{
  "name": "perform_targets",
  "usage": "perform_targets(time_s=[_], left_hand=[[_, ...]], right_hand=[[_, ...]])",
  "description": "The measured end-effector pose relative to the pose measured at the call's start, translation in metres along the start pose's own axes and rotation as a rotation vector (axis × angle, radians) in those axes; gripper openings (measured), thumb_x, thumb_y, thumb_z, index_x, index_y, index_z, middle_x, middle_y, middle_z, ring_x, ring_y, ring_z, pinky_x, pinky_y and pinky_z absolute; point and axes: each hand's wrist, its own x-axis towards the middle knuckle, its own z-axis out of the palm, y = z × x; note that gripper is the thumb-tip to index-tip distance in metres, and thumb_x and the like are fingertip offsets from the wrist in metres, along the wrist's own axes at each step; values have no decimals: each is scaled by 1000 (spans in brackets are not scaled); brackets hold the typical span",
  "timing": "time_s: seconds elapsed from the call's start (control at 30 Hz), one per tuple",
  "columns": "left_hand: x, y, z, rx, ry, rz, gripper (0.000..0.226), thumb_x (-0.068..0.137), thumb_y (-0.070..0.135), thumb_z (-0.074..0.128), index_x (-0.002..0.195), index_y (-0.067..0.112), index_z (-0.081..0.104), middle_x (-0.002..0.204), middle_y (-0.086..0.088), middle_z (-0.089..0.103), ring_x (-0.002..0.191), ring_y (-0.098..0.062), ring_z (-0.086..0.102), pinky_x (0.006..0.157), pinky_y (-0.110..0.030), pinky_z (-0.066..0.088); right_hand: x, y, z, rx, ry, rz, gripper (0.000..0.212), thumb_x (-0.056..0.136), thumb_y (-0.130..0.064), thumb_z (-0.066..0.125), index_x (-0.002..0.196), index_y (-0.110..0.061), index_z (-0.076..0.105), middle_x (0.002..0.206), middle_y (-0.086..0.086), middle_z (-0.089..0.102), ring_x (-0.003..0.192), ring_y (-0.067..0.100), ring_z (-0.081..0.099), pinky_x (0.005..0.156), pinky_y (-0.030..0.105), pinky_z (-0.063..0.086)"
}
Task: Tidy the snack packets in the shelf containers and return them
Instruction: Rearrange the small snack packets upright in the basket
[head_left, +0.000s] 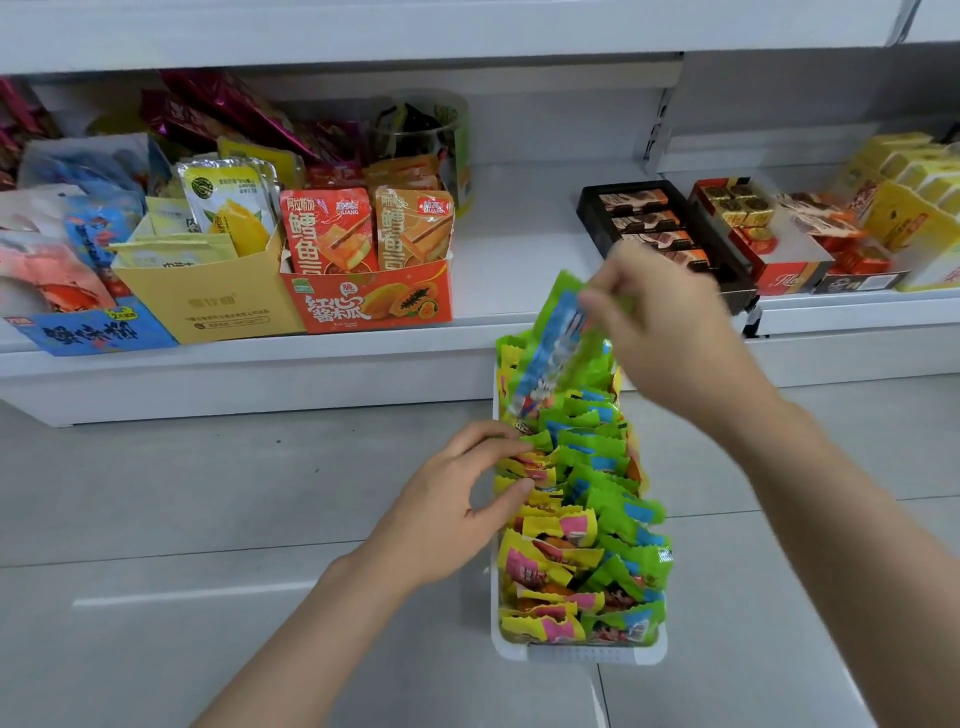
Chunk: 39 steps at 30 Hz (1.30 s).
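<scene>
Long, narrow white plastic container (579, 656), perforated at the near end wall, set on a pale grey tiled floor (208, 493) with its far end against the foot of a white metal shelf (311, 358). Packed full with small glossy snack packets (587, 519) with crimped, zigzag edges: yellow with pink panels along the left row, green with blue panels along the right, standing roughly on edge and somewhat jumbled. Left hand (457, 512) at the left side of the container, thumb and fingertips narrowed onto the yellow packets near the middle of the row; a firm grip on any one packet cannot be confirmed. Right hand (665, 332), motion-blurred, raised above the far end, fingers pinched on the top edge of a green and blue packet (558, 343) hanging down over the container. On the shelf behind: an orange cardboard display box (366, 304) printed with papaya, holding upright orange foil pouches; a yellow cardboard box (208, 306) beside it with pale yellow sachets; a black tray of chocolates (660, 228) to the right, beside red and gold boxed sweets (769, 234).
</scene>
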Motion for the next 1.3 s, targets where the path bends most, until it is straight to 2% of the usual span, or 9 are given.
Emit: perform_targets(time_s=[0.13, 0.23, 0.33, 0.5, 0.57, 0.7, 0.83, 1.07, 1.3], left_hand=[[0, 2, 0, -71, -35, -123, 52, 89, 68, 51, 132, 39, 46, 137, 23, 51, 128, 8, 45, 107, -19, 38], [4, 2, 3, -340, 20, -216, 35, 96, 43, 55, 128, 34, 43, 126, 26, 60, 125, 5, 51, 108, -18, 37], [11, 9, -2, -676, 125, -335, 25, 105, 11, 42, 120, 27, 55, 118, 15, 70, 119, -1, 59, 110, -28, 39], [8, 34, -14, -982, 278, -356, 29, 100, 25, 46, 113, 15, 70, 119, -3, 72, 121, -13, 62, 115, -36, 38], [3, 46, -17, -1076, 189, -304, 35, 91, 37, 59, 113, 13, 73, 121, -8, 71, 118, -18, 65, 106, -33, 48], [-11, 67, -11, -1070, -60, -357, 52, 81, 28, 77, 129, 16, 61, 124, -5, 70, 112, -21, 68, 89, -29, 56], [-17, 65, -4, -1022, 65, -439, 51, 74, 14, 77, 123, 13, 63, 117, -9, 72, 101, -20, 68, 84, -32, 58], [-18, 64, 6, -1088, 381, -527, 31, 68, 18, 71, 94, 9, 56, 86, -7, 77, 73, -14, 58, 60, -20, 53], [-21, 62, 9, -1132, 430, -568, 31, 68, 19, 72, 76, 11, 44, 79, -14, 71, 73, -19, 59, 56, -19, 54]], right_hand=[[12, -17, -53, 245, 215, -10, 16, 90, -27, 66, 78, -31, 56, 84, 2, 73, 78, 30, 72, 69, 53, 59], [12, -23, -74, 410, 263, 5, 12, 89, -26, 71, 81, -29, 63, 80, -4, 77, 71, 15, 75, 59, 36, 62], [7, -19, -70, 554, 200, 136, 11, 89, -17, 73, 81, -19, 66, 68, -10, 74, 60, 5, 71, 52, 20, 56], [-3, -4, -41, 680, 98, 365, 6, 88, -17, 72, 83, -14, 69, 65, -5, 74, 58, 5, 68, 58, 22, 59], [-6, 0, -29, 701, 77, 410, 6, 87, -19, 74, 84, -14, 71, 69, -2, 75, 63, 9, 68, 63, 28, 60], [-6, 4, -14, 758, 87, 457, 10, 85, -20, 76, 89, -11, 72, 77, 4, 77, 72, 15, 69, 70, 34, 60], [-10, 11, -9, 837, -8, 491, 17, 87, -7, 72, 104, -7, 69, 86, 10, 77, 77, 17, 71, 72, 30, 62], [-17, 23, 1, 794, 128, 549, 12, 88, -3, 72, 86, -15, 69, 78, 8, 75, 78, 24, 69, 77, 39, 62], [-19, 27, 6, 804, 139, 567, 11, 85, -6, 76, 82, -12, 67, 72, 7, 75, 69, 19, 69, 67, 33, 62]])
